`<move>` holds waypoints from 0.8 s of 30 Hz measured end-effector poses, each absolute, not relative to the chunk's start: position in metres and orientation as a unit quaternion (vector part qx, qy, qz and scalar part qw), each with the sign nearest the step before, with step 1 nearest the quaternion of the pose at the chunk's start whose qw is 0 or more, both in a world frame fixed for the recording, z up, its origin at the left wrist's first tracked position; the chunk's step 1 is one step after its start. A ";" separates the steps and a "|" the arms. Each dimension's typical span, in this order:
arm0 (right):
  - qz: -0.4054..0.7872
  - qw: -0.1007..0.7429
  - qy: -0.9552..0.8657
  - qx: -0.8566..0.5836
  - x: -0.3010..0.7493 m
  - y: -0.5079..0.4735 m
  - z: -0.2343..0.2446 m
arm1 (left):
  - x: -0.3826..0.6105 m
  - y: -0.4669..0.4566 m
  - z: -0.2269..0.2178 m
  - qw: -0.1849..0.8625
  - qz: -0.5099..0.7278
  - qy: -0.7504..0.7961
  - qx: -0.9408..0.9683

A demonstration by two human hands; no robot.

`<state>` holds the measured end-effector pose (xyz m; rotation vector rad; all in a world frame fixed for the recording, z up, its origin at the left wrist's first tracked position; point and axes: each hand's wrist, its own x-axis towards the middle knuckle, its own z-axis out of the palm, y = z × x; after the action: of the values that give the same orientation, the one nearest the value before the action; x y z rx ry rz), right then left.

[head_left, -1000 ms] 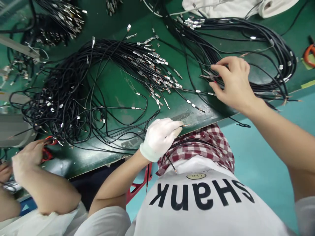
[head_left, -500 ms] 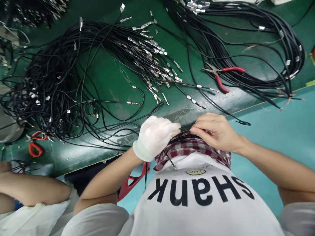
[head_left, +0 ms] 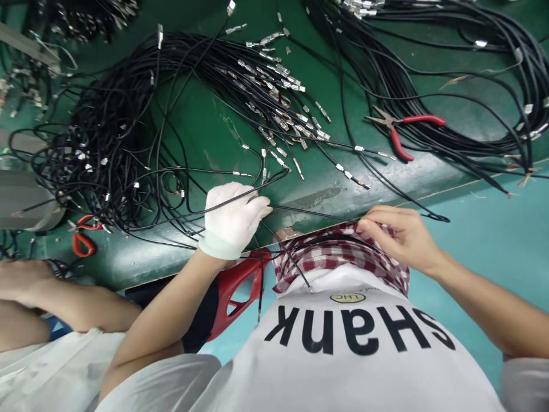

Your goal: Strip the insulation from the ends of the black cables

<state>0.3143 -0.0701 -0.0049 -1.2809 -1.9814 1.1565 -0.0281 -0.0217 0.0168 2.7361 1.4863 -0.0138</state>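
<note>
My left hand, in a white glove, is closed on a black cable at the table's front edge. That cable runs nearly straight to my bare right hand, whose thumb and forefinger pinch it. Loose cable ends hang below my left hand, and other black strands lie over my lap on the checked cloth. Behind my left hand spreads a tangled heap of black cables. Their silvery crimped terminals fan out toward the middle of the table.
Red-handled pliers lie on a second cable bundle at the right. Another red-handled tool rests at the left of the green table. A co-worker's arm is at the lower left, near a red stool.
My left hand has moved left, away from my right hand, so a stretch of cable now shows between them. My right hand has shifted slightly right. The view has also shifted a little.
</note>
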 end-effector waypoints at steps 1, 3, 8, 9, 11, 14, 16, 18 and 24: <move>0.426 0.245 -0.730 -0.474 0.312 -0.071 -0.005 | -0.031 -0.024 0.018 0.019 0.004 0.483 0.875; 0.429 0.222 -0.737 -0.472 0.307 -0.074 -0.005 | -0.038 -0.030 0.025 0.033 0.028 0.491 0.870; 0.444 0.183 -0.761 -0.436 0.298 -0.085 -0.012 | -0.054 -0.065 0.052 0.140 -0.073 0.401 0.902; 0.443 0.178 -0.763 -0.436 0.297 -0.087 -0.015 | -0.055 -0.075 0.054 0.152 -0.092 0.385 0.906; 0.443 0.166 -0.765 -0.438 0.295 -0.090 -0.022 | -0.051 -0.092 0.052 0.130 -0.100 0.384 0.909; 0.453 0.145 -0.767 -0.431 0.294 -0.093 -0.028 | -0.039 -0.105 0.036 0.055 -0.068 0.380 0.921; 0.463 0.136 -0.767 -0.423 0.292 -0.093 -0.029 | -0.028 -0.105 0.022 0.026 -0.040 0.342 0.938; 0.470 0.135 -0.763 -0.423 0.291 -0.092 -0.029 | -0.017 -0.100 0.009 0.009 -0.016 0.302 0.953; 0.476 0.142 -0.747 -0.443 0.289 -0.093 -0.030 | 0.021 -0.085 -0.010 -0.009 -0.034 0.275 0.961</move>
<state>0.2886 -0.0932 -0.0299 -1.2775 -2.1542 1.3722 0.0210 -0.0849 -0.0095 3.0351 0.8687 -0.1066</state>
